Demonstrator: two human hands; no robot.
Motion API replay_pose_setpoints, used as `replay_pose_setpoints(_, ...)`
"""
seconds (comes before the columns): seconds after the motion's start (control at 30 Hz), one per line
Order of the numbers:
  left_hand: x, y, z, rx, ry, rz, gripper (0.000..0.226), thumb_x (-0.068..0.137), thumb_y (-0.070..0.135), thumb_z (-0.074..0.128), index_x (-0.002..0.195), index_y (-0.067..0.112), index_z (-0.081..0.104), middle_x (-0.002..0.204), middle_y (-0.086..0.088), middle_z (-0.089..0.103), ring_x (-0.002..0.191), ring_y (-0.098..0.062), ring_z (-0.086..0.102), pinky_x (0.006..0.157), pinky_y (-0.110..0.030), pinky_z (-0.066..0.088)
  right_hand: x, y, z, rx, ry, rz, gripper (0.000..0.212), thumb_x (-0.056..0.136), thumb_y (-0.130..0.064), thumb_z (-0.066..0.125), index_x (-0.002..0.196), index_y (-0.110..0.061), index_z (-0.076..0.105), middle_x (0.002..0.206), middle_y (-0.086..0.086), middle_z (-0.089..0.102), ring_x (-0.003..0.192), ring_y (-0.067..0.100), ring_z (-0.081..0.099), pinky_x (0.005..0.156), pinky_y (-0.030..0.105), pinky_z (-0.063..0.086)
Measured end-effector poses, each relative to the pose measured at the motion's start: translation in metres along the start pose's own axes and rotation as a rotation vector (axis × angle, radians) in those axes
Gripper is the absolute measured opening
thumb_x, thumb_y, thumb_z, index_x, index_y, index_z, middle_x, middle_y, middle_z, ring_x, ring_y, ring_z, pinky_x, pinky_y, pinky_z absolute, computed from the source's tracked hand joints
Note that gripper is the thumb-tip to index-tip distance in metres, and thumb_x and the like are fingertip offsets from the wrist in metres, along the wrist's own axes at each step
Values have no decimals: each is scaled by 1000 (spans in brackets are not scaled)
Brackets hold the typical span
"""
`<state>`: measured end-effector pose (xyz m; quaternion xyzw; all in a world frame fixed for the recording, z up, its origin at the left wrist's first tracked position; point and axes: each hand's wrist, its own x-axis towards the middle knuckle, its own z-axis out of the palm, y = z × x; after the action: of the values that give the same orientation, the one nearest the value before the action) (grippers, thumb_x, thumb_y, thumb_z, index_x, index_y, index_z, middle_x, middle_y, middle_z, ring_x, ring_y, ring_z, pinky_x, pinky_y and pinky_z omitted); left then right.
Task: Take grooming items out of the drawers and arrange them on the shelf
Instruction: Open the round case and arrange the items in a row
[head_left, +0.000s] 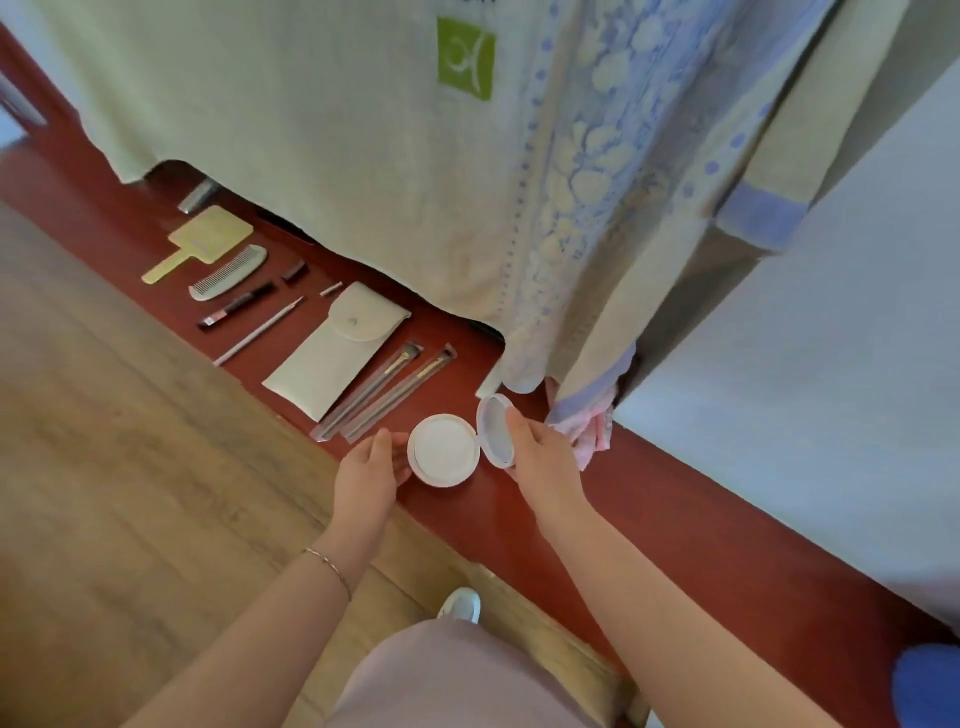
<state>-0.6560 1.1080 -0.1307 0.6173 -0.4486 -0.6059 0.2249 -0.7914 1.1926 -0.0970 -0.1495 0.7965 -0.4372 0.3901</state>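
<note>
Right hand (540, 457) gripping compact (443, 450) lid, left hand (366, 475) steadying base, red shelf (649, 499), wood floor (104, 467)

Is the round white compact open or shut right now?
Open. The compact shows its white pad, and its hinged lid stands raised, held by the right hand.

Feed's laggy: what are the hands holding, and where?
Right hand holds the open white compact by its lid; left hand steadies its base.
</note>
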Motion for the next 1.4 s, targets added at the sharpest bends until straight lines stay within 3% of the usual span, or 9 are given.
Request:
replay_pose_setpoints(0.27,21,2,2,91,2,-15,32,94,21,38,76,29,63,89,5,65,96,-17,61,88,-35,49,20,-9,21,-18,25,21,35,93,-40,47,71,-15,56,62,-6,50,62,8,48,72,31,41)
replay_pose_setpoints(0.4,24,-2,6,165,0,-18,30,93,22,38,77,29,62,89,4,64,98,-21,59,93,-42,48,21,-6,19,-34,13,42,44,93,-44,45,88,-3,59,65,-6,48,63,9,47,73,31,42)
replay_pose_setpoints(0.53,21,-2,9,184,13,5,31,94,19,37,74,28,59,86,5,62,95,-21,57,88,-37,48,22,-7,18,-30,-9,54,30,94,-42,44,77,-18,50,68,-10,49,64,8,48,69,24,43)
replay_pose_setpoints(0.67,19,-3,5,225,15,57,29,96,24,35,105,18,62,109,-3,63,107,-23,55,98,-43,44,17,-5,12,-79,-29,-24,36,96,-38,39,97,-9,61,91,6,65,84,22,60,69,26,44)
replay_pose_setpoints(0.77,8,-3,-6,239,64,185,29,96,27,36,111,21,60,111,2,62,108,-16,55,97,-39,45,2,7,0,-167,10,-125,37,97,-34,36,118,-13,57,114,9,63,104,24,58,77,21,40)
replay_pose_setpoints(0.87,-9,1,-24,355,27,442,28,97,23,37,114,22,59,111,7,60,107,-9,53,90,-27,43,-24,22,-9,-417,106,-337,34,97,-31,39,125,-22,55,118,-4,63,93,4,59,73,3,37)
replay_pose_setpoints(1.0,-22,9,-52,664,38,750,38,93,31,35,117,15,59,114,4,59,110,-12,51,93,-28,40,-53,27,-4,-571,-47,-569,40,96,-36,38,130,-20,51,125,-6,57,101,-7,43,81,-9,23)
replay_pose_setpoints(1.13,-21,12,-72,915,81,914,40,91,32,36,112,12,63,110,-2,64,105,-19,57,94,-34,43,-58,28,20,-730,-173,-686,67,93,-57,16,135,-15,46,139,1,49,129,16,44,106,23,29)
replay_pose_setpoints(1.4,29,16,-92,957,2,979,33,90,30,42,110,15,64,108,3,63,104,-9,50,97,-17,29,-49,9,59,-839,-109,-705,49,84,-39,43,123,-12,57,123,4,62,113,21,60,87,34,52)
